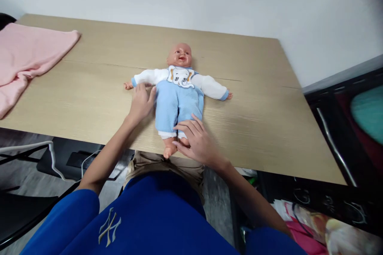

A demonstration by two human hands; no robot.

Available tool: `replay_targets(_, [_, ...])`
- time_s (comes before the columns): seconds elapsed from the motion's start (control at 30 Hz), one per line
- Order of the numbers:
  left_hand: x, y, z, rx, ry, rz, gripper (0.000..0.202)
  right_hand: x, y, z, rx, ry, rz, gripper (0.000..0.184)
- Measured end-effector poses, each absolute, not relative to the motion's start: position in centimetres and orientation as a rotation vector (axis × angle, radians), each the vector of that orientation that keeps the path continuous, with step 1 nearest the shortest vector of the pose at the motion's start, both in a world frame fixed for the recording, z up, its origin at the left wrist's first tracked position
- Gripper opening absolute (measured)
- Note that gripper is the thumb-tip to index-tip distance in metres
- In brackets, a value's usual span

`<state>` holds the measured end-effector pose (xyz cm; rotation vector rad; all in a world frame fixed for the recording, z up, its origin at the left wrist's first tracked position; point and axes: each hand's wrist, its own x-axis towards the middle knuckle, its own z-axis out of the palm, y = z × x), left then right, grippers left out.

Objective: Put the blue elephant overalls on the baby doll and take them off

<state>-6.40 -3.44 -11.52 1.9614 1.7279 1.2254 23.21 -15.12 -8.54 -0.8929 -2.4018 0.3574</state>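
Observation:
A baby doll (pixel 166 107) lies on its back on the wooden table, head toward the wall and feet at the near edge. It wears a light blue and white outfit with an elephant face on the chest, and its arms stretch out to both sides. Beside the doll's body, under its sleeve on the left of the picture, is my left hand (pixel 142 101), fingers and thumb apart. My right hand (pixel 197 140) rests over the lower trouser leg on the right, fingers spread and thumb by the feet. It partly hides that leg and foot.
A pink cloth (pixel 32 53) lies on the left of the wooden table (pixel 254 127). A white wall (pixel 191 0) stands behind. Black chairs (pixel 26 215) and a white cable (pixel 52 155) are at lower left. A black rack (pixel 344 139) and colourful packages (pixel 317 227) stand at right.

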Motion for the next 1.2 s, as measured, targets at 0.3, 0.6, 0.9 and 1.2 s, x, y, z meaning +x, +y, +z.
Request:
replay_targets(0.3, [-4.8,-23.1,-12.4,2.015,1.448,0.859,0.118,23.6,-18.3,-8.6,-0.933,-2.485,0.459,0.102])
replay_targets(0.6, [-6.1,-23.0,-12.2,2.034,1.337,0.905,0.086,22.7,-17.5,-9.8,-1.035,-2.189,0.432,0.037])
replay_targets(0.9, [-6.6,-23.7,-12.0,2.154,1.399,0.904,0.093,23.7,-19.5,-9.5,-1.103,-2.11,0.368,0.065])
replay_targets(1.2, [-2.7,-23.4,-8.4,2.594,1.325,0.761,0.092,27.7,-24.0,-13.9,-1.326,-1.998,0.408,0.117])
